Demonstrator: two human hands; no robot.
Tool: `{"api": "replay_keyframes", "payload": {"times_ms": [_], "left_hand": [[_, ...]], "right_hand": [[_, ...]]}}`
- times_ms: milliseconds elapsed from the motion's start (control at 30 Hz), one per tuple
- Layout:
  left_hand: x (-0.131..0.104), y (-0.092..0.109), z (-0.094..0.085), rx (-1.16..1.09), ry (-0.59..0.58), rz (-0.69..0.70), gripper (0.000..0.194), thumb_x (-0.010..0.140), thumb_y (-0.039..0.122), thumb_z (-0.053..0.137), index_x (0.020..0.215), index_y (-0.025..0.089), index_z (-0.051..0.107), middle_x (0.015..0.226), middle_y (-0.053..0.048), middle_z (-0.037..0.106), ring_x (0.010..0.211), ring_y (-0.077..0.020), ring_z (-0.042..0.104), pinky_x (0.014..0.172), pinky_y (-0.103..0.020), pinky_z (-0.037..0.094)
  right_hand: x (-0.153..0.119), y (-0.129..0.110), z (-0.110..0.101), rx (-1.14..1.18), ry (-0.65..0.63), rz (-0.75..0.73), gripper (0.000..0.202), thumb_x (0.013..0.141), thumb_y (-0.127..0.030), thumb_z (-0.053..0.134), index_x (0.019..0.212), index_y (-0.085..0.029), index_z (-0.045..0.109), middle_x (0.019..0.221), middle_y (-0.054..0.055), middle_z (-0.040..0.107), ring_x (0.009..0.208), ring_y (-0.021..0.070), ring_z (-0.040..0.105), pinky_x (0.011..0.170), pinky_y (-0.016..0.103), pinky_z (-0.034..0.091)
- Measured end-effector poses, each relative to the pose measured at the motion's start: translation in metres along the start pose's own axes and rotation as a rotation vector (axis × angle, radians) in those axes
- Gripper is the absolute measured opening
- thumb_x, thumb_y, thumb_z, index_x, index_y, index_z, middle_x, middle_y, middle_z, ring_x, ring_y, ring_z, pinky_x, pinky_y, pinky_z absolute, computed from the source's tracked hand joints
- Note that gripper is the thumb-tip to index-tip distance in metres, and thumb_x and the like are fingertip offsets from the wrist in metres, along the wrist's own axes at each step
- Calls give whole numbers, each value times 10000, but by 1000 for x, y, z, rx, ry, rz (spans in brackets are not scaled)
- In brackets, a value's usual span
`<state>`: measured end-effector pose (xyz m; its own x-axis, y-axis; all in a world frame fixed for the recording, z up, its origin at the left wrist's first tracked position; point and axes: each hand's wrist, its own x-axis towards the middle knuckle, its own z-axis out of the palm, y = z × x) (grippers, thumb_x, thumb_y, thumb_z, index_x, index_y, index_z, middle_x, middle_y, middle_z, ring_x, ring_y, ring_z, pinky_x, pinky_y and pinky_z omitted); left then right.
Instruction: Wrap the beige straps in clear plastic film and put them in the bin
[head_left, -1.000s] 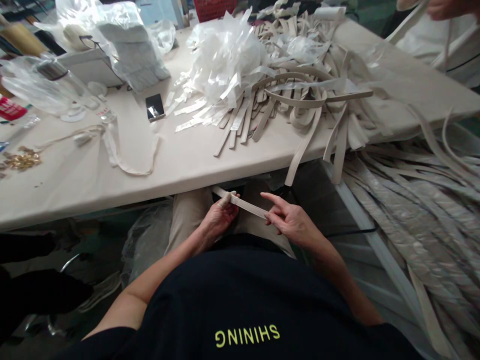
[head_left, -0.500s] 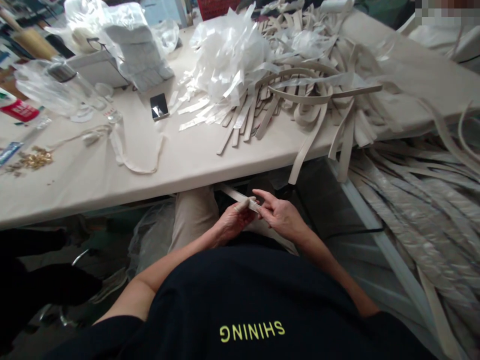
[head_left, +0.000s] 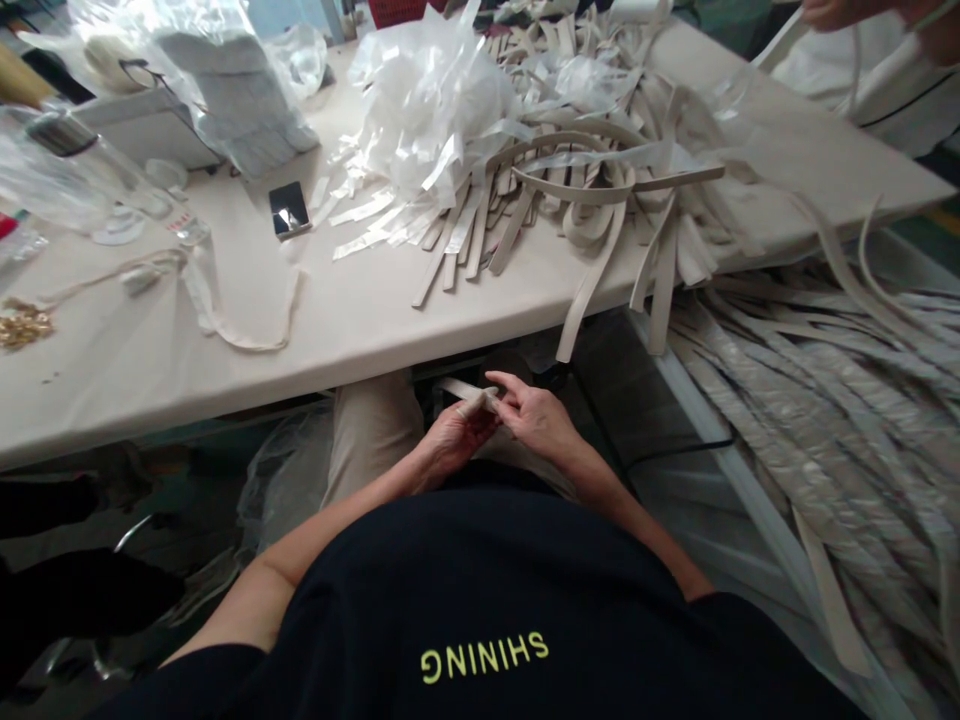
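Note:
Over my lap, just below the table's front edge, both hands are close together on one pale flat strap [head_left: 459,389]. My left hand [head_left: 459,432] is closed round it, with the thumb lying along the top. Thumb and fingers of my right hand [head_left: 534,412] pinch the strap's near end, while its index finger reaches forward over it. The far part of the strap runs forward and left under the table edge. Exactly what lies between the fingertips is too small to make out.
On the table [head_left: 352,335] lie a heap of beige straps [head_left: 592,240], crumpled clear plastic [head_left: 427,100], a phone [head_left: 289,210] and small gold-coloured pieces [head_left: 26,325]. More straps [head_left: 825,400] fill a bin at the right. Another person's hand [head_left: 840,12] shows at the top right.
The whole view has shifted slightly, so the table things appear further left. My right hand's fingers have drawn closer to my left thumb at the strap's end.

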<state>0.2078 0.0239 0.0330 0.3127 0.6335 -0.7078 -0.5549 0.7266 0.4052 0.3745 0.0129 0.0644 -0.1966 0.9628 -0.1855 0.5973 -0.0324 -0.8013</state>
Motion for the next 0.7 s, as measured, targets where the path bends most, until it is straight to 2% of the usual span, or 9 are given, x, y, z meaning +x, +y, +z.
{"api": "replay_keyframes", "payload": {"times_ms": [33, 100, 200, 233, 300, 400, 500, 600, 700], "left_hand": [[0, 0, 1, -3, 1, 3, 114, 938, 189, 701, 854, 119, 734, 819, -56, 756, 748, -134, 703, 803, -245, 546], [-1, 6, 3, -20, 23, 1, 131, 963, 206, 671, 889, 121, 736, 837, -57, 760, 747, -139, 704, 786, -253, 548], [-3, 20, 5, -53, 89, -32, 237, 1037, 241, 549, 922, 132, 725, 848, -53, 766, 754, -145, 716, 736, -266, 551], [-4, 24, 5, -59, 107, -43, 267, 1053, 245, 515, 918, 136, 719, 846, -49, 767, 753, -142, 719, 725, -266, 550], [-6, 29, 5, -61, 129, -56, 286, 1063, 248, 491, 917, 141, 713, 844, -44, 769, 747, -136, 721, 716, -264, 549], [-7, 30, 5, -65, 136, -65, 261, 1053, 238, 512, 925, 136, 716, 852, -50, 768, 748, -135, 722, 722, -259, 550], [-6, 29, 3, -70, 139, -62, 254, 1045, 228, 520, 908, 133, 712, 847, -55, 767, 752, -140, 725, 734, -263, 559], [-6, 29, 3, -65, 135, -80, 215, 1032, 215, 543, 919, 134, 708, 846, -53, 769, 748, -140, 726, 735, -261, 566], [-7, 29, 4, -51, 115, -116, 201, 1030, 217, 549, 951, 133, 713, 854, -57, 772, 746, -141, 725, 735, -263, 567]], "right_hand": [[2, 1, 2, 63, -19, -12, 489, 935, -216, 597, 1422, -178, 599, 799, 21, 723, 597, 141, 611, 612, 253, 471], [-1, 6, -4, 286, -142, -59, 440, 961, -278, 581, 1389, -185, 620, 884, 36, 732, 616, 134, 627, 618, 253, 505], [-20, 15, -30, 628, -391, -121, 332, 992, -378, 571, 1222, -181, 708, 977, 65, 752, 741, 153, 694, 671, 261, 557], [-27, 16, -39, 690, -436, -144, 313, 1002, -389, 570, 1171, -178, 726, 992, 73, 758, 790, 163, 711, 699, 266, 567], [-42, 16, -54, 701, -435, -232, 276, 1022, -362, 566, 1133, -177, 739, 1017, 82, 762, 875, 174, 728, 755, 271, 574], [-61, 6, -61, 485, -285, -490, 256, 1017, -271, 606, 1236, -191, 708, 1064, 88, 746, 937, 165, 722, 801, 259, 568], [-78, -7, -60, 190, -49, -715, 319, 978, -204, 664, 1295, -227, 687, 1031, 70, 722, 864, 142, 700, 738, 235, 555], [-88, -16, -57, -73, 229, -769, 288, 987, -165, 620, 1245, -252, 717, 973, 56, 714, 799, 142, 675, 699, 253, 545], [-82, -16, -51, -196, 344, -794, 270, 983, -136, 606, 1202, -240, 725, 1089, 77, 737, 933, 175, 694, 819, 295, 575]]}}
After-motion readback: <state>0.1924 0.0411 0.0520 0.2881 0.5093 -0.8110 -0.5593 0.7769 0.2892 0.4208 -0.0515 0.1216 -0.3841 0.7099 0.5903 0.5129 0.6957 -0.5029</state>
